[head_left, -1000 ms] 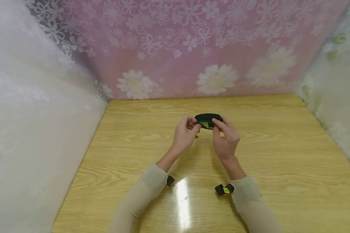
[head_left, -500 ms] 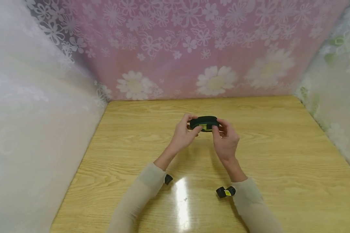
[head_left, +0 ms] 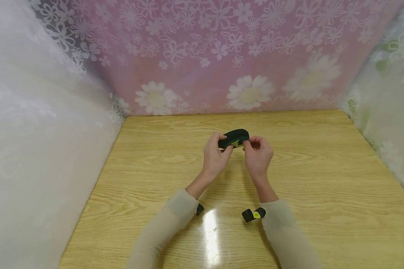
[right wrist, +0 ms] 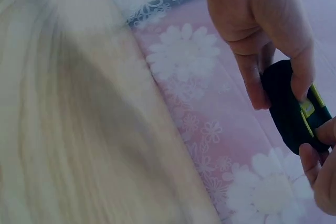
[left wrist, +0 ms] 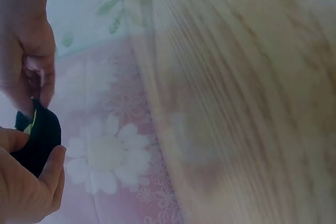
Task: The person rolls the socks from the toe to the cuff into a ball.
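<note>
A small dark green, curved case with a yellow-green trim along its near side is held above the wooden table. My left hand grips its left end, thumb on the near side and fingers on the far side. At the right end my right hand pinches the edge beside the yellow strip, its fingers curled. Seen from the left wrist, the case sits between left thumb and fingers, the right hand at its upper edge. The right wrist view shows the yellow trim facing the thumbs on the case.
The wood-grain table lies under both arms. A pink flowered cloth stands behind it, with pale cloth walls on both sides. Black wrist cameras stick out from the sleeves.
The case has shifted slightly left and tilted, right end up. My right fingers have slid off its top and curled in, the thumb staying at its near edge. The left hand keeps its grip.
</note>
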The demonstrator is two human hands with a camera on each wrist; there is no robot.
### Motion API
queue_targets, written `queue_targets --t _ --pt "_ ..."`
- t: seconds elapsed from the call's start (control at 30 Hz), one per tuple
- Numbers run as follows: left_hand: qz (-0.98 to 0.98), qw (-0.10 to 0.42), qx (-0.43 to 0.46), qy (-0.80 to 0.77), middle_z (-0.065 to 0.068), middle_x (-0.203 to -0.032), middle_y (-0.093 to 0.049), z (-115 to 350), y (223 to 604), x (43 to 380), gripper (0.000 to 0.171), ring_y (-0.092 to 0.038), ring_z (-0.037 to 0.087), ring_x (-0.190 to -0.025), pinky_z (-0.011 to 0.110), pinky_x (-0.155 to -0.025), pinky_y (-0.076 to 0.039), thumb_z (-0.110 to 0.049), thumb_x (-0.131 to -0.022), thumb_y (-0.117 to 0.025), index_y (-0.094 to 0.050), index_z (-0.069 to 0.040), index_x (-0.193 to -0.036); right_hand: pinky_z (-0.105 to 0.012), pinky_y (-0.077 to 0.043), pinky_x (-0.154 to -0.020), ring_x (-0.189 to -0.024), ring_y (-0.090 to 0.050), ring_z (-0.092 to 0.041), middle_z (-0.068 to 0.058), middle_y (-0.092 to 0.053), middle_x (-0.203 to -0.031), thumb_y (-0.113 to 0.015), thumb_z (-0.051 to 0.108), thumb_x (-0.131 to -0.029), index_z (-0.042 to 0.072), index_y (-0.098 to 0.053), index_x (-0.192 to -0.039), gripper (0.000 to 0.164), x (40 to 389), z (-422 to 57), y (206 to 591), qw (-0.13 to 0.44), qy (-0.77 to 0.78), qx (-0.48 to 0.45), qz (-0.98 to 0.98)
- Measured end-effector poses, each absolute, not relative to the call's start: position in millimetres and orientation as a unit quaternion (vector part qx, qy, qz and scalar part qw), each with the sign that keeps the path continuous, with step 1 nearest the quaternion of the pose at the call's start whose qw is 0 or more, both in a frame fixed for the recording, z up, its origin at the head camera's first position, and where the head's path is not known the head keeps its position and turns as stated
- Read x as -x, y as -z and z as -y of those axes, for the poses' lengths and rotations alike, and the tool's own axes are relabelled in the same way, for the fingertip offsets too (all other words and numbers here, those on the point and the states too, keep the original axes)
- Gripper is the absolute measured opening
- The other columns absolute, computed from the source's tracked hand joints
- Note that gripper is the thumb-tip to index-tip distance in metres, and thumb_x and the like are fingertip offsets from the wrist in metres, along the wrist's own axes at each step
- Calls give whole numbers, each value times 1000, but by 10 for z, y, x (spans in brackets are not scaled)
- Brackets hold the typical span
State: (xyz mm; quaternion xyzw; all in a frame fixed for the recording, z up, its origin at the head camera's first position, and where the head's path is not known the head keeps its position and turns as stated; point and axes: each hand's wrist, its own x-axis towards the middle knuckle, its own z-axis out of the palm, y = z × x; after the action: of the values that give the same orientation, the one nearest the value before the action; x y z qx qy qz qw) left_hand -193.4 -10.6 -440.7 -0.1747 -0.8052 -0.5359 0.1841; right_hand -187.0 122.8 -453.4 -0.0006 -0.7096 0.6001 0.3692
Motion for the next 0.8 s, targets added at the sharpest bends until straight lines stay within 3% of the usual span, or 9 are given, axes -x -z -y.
queue_targets --t 0.13,0.23,0.3,0.4,0.5,0.57,0.67,0.73,0.8 --pt "833 212 165 484 15 -108 -59 91 4458 1978 23 -60 23 -94 26 -70 -55 -2 -86 -70 -58 -3 -105 -26 -47 -53 -58 -55 -24 -18 -57 -70 -65 -10 -83 -8 -58 -78 9 1934 -1222 4630 444 -434 -82 780" --pt "850 222 182 442 17 -110 -57 78 4502 1990 22 -61 24 -92 27 -73 -55 -3 -86 -70 -56 -3 -104 -33 -41 -48 -52 -48 -24 -16 -50 -62 -61 -12 -79 -5 -54 -73 12 1996 -1245 4670 446 -354 -115 814" --pt "856 218 193 426 18 -113 -55 79 4527 1989 21 -62 23 -90 26 -74 -55 -4 -88 -69 -55 -3 -104 -28 -41 -45 -48 -48 -17 -10 -50 -57 -60 -11 -79 -3 -52 -71 13 2021 -1280 4663 400 -390 -101 823" --pt "853 205 188 442 17 -116 -55 105 4546 1996 21 -61 22 -90 22 -70 -54 -4 -88 -69 -55 -4 -104 -22 -49 -44 -45 -55 -8 -5 -50 -54 -57 -11 -82 -4 -50 -71 15 2015 -1356 4617 277 -564 -54 776" --pt "834 184 171 491 14 -111 -59 149 4542 2022 21 -61 22 -84 22 -63 -53 -2 -87 -70 -56 -5 -104 -25 -56 -49 -47 -64 -11 -4 -52 -54 -56 -13 -85 -4 -47 -74 17 1976 -1440 4564 186 -722 -13 666" --pt "804 157 161 550 15 -104 -61 172 4527 2039 21 -65 27 -77 25 -59 -55 0 -87 -68 -57 -4 -105 -27 -57 -50 -49 -66 -13 -4 -53 -55 -55 -14 -86 -4 -46 -74 18 1942 -1480 4547 165 -748 -30 642" --pt "748 98 138 641 17 -101 -59 188 4503 2051 21 -68 38 -71 31 -58 -59 3 -87 -63 -55 -2 -106 -20 -53 -49 -48 -60 -7 -1 -53 -55 -58 -15 -82 -2 -49 -72 19 1895 -1516 4574 205 -644 -127 726" --pt "712 63 118 690 19 -101 -55 191 4500 2052 20 -68 45 -74 35 -60 -60 5 -88 -62 -53 0 -106 -16 -44 -46 -46 -49 -4 1 -49 -54 -60 -17 -77 0 -51 -70 20 1877 -1525 4603 272 -530 -193 779" --pt "709 55 110 694 18 -101 -55 186 4505 2051 20 -69 43 -74 33 -60 -60 6 -88 -61 -53 1 -106 -19 -35 -46 -48 -39 -5 0 -45 -55 -62 -18 -73 2 -51 -70 23 1877 -1531 4622 341 -421 -227 809"
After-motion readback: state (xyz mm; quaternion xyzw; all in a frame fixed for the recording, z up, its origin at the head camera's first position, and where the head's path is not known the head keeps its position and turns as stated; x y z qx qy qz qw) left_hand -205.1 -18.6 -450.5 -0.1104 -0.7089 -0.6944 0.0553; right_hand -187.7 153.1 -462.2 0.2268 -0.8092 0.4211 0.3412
